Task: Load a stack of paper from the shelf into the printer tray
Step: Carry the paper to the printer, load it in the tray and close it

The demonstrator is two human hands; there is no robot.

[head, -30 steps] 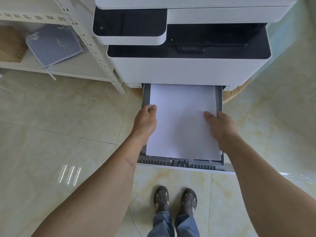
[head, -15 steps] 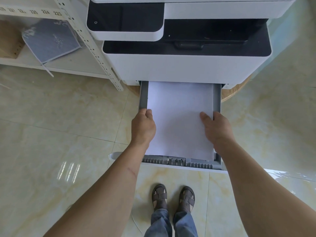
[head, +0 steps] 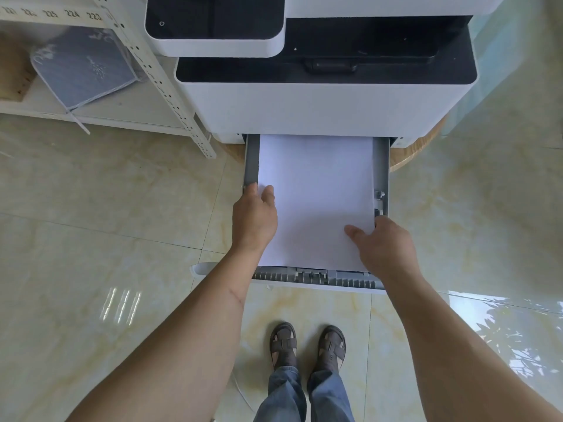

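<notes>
A white paper stack (head: 316, 190) lies flat in the grey printer tray (head: 382, 166), which is pulled out from the bottom of the white printer (head: 320, 108). My left hand (head: 254, 220) grips the stack's left edge, thumb on top and fingers down between paper and tray wall. My right hand (head: 384, 245) holds the near right corner, thumb pressed on the sheet and fingers tucked at the right edge. The tray's front lip shows below the paper.
A white metal shelf (head: 146, 108) stands left of the printer, holding a blue-grey pouch (head: 82, 68) and a wooden box (head: 12, 74). The printer rests on a round wooden base (head: 408, 153). My sandalled feet (head: 283, 345) stand on a glossy tiled floor.
The stack has settled lower and squarer in the tray. My right hand slid back along the right edge to the near corner. My left hand stays at the left edge.
</notes>
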